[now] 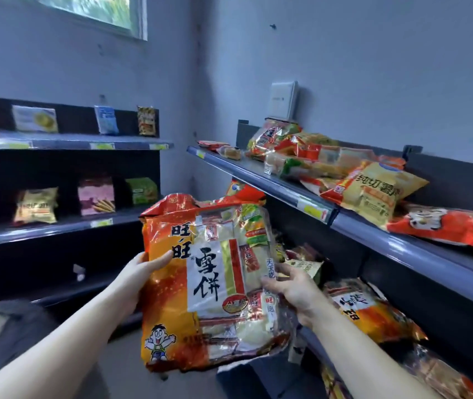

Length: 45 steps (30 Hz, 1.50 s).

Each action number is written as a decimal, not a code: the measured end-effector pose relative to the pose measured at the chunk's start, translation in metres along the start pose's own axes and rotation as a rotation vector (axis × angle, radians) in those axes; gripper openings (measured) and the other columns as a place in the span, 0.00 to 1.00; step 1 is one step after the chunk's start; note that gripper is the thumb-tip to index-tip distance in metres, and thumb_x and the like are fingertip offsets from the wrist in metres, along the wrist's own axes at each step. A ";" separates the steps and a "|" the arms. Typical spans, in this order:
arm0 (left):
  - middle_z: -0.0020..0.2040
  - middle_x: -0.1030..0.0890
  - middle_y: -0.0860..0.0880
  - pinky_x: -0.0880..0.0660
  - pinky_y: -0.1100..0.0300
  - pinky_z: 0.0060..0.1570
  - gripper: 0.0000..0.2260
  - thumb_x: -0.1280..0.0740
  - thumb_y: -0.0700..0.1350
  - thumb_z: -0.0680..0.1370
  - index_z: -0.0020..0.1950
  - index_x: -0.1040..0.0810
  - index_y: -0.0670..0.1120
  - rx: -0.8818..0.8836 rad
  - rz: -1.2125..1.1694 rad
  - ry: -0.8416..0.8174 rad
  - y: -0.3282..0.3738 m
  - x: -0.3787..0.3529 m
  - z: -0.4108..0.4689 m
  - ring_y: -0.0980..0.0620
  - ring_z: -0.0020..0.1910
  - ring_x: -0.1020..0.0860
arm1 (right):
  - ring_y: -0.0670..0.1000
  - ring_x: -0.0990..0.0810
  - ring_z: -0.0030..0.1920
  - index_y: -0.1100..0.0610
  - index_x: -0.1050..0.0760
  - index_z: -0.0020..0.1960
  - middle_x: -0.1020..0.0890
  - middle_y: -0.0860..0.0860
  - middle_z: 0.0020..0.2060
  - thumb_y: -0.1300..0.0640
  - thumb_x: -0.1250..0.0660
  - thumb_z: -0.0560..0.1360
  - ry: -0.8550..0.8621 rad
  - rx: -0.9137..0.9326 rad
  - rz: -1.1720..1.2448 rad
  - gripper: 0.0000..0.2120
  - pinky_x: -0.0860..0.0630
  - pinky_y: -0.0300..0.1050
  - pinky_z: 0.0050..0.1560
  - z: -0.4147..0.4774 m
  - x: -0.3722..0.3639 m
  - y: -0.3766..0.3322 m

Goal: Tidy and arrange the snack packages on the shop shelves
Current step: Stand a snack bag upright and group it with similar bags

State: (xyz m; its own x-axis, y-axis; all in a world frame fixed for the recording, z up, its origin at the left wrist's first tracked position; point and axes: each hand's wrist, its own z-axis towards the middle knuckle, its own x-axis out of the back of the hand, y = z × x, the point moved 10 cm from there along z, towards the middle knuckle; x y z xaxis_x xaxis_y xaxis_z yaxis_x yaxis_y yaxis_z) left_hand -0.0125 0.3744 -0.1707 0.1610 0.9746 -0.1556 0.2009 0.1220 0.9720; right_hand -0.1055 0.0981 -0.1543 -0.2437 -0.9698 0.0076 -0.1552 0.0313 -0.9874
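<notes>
A big orange rice-cracker bag (209, 283) is held upright at centre, in the air, between both hands. Left hand (140, 276) is clamped on the bag's left edge, thumb laid across the front, fingers hidden behind. Right hand (293, 289) is pressed to the bag's right side, fingers spread over the clear film.

Just right of the bag, on the lower right shelf (313, 338), a similar orange bag (367, 309) is seen lying flat, w/ a small gold pack (306, 267) behind the right hand. On the upper right shelf (402, 237), a red bag (454, 226) hangs over the front edge, a yellow chip bag (373, 188) lies next to it, and a loose heap of mixed packs (295, 151) is piled further back.

Across the aisle, on the left mid shelf (42, 231), a yellow pack (36, 205), pink pack (96, 196) and green pack (142, 190) are stood apart. On the left top shelf (65, 141), three more packs are stood well apart; print too blurred to read.
</notes>
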 end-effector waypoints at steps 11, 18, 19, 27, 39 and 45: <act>0.52 0.16 0.44 0.22 0.42 0.54 0.30 0.24 0.49 0.63 0.63 0.30 0.57 -0.063 0.003 0.013 0.043 0.042 0.108 0.41 0.49 0.17 | 0.58 0.17 0.37 0.62 0.23 0.53 0.16 0.60 0.41 0.68 0.28 0.70 0.061 0.087 0.031 0.12 0.19 0.52 0.37 0.140 -0.054 -0.084; 0.51 0.16 0.41 0.21 0.48 0.44 0.30 0.26 0.46 0.66 0.66 0.30 0.47 -0.138 -0.024 -0.023 0.104 0.015 0.209 0.40 0.46 0.16 | 0.48 0.25 0.23 0.60 0.31 0.41 0.24 0.55 0.32 0.66 0.28 0.72 0.188 0.243 0.120 0.11 0.31 0.35 0.21 0.246 -0.048 -0.164; 0.50 0.16 0.42 0.21 0.49 0.43 0.29 0.26 0.46 0.67 0.66 0.29 0.47 -0.157 -0.027 -0.005 0.113 0.014 0.225 0.41 0.45 0.16 | 0.49 0.27 0.24 0.59 0.32 0.39 0.25 0.54 0.31 0.65 0.28 0.72 0.210 0.267 0.123 0.12 0.33 0.35 0.20 0.261 -0.046 -0.175; 0.50 0.18 0.48 0.23 0.57 0.46 0.26 0.27 0.49 0.72 0.68 0.28 0.43 -0.266 0.117 0.054 0.180 0.002 0.347 0.50 0.47 0.18 | 0.48 0.27 0.24 0.58 0.27 0.45 0.23 0.52 0.32 0.61 0.28 0.73 0.370 0.327 0.203 0.08 0.34 0.34 0.19 0.362 -0.033 -0.231; 0.63 0.22 0.45 0.28 0.55 0.55 0.27 0.28 0.52 0.74 0.71 0.30 0.45 -0.444 0.355 0.037 0.305 -0.011 0.549 0.46 0.59 0.23 | 0.52 0.26 0.33 0.55 0.30 0.38 0.22 0.52 0.34 0.59 0.28 0.73 0.736 0.627 0.262 0.11 0.32 0.40 0.30 0.495 -0.038 -0.337; 0.57 0.19 0.45 0.28 0.59 0.54 0.19 0.28 0.47 0.74 0.64 0.23 0.44 -0.446 0.503 -0.048 0.315 -0.032 0.641 0.49 0.53 0.21 | 0.54 0.22 0.33 0.51 0.35 0.34 0.22 0.52 0.33 0.54 0.29 0.73 1.007 0.716 0.186 0.16 0.28 0.45 0.34 0.548 -0.020 -0.372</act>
State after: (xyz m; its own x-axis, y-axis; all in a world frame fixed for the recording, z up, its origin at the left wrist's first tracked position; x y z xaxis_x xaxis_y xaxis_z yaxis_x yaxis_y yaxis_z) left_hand 0.6648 0.2616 0.0279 0.1752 0.9250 0.3372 -0.3260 -0.2687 0.9064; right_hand 0.4814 -0.0263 0.1266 -0.8789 -0.3392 -0.3354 0.4383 -0.2968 -0.8484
